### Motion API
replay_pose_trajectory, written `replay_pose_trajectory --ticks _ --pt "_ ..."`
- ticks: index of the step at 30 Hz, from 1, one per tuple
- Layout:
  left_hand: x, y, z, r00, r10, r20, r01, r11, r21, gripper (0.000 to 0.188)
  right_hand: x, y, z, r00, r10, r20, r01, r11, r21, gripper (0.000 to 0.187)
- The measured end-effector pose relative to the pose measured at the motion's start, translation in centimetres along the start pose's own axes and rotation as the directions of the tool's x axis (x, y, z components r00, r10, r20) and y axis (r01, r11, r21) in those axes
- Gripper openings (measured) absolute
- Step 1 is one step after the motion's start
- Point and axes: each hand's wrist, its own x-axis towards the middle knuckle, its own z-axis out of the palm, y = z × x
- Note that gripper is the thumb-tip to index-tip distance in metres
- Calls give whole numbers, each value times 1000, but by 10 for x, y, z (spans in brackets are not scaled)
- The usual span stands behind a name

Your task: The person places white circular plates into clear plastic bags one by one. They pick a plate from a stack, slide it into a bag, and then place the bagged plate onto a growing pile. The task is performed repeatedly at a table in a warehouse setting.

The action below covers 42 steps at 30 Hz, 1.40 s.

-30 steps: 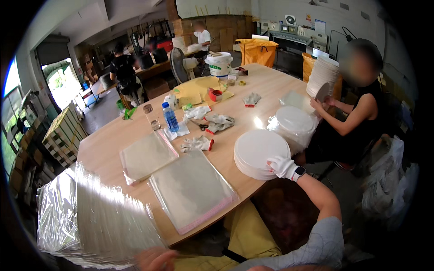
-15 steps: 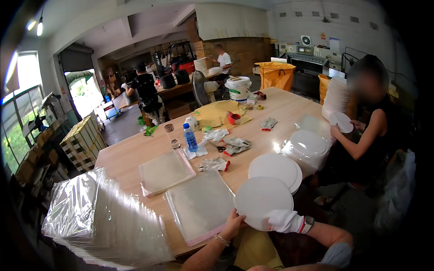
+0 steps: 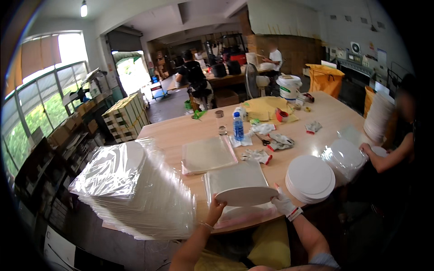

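Between my hands a white round board (image 3: 246,196) is held tilted, so it shows as a narrow oval. My bare left hand (image 3: 217,210) grips its left edge. On its right edge is my right hand (image 3: 284,203), in a white glove. The board is above a stack of clear plastic bags (image 3: 237,174) with a pinkish edge, and hides part of it. Just right of my gloved hand stands a stack of white round boards (image 3: 311,176). A second bag stack (image 3: 208,153) lies farther back.
Many bagged boards (image 3: 113,169) pile up at the left. Loose work gloves (image 3: 257,156), scissors (image 3: 265,141), a blue-labelled bottle (image 3: 238,126) and a white bucket (image 3: 289,86) stand or lie farther back. A co-worker (image 3: 402,144) sits at the right beside bagged boards (image 3: 347,153).
My hands have lifted the board off to the left of the board stack, over the bags, and tipped it from face-on to nearly edge-on. The view has turned left.
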Motion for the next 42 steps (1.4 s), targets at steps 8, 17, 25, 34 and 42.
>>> replay_pose_trajectory --ticks 8,17,25,34,42 --pt "19 10 3 992 -59 -109 61 998 15 45 32 -15 -11 995 -79 67 99 912 -398 33" --pt "-10 11 12 959 -48 278 -210 538 816 75 -59 14 -53 976 26 -218 -25 1000 6 22" --pt "11 -21 38 922 -167 349 -343 61 937 17 -181 -11 -29 898 439 -3 -373 766 524 36" --pt "8 -12 48 901 -213 378 -402 -84 912 22 -176 -5 -3 873 430 231 -478 657 584 28" --pt "21 -39 23 917 -189 350 -304 234 923 19 -159 -17 6 884 403 237 -452 609 651 24"
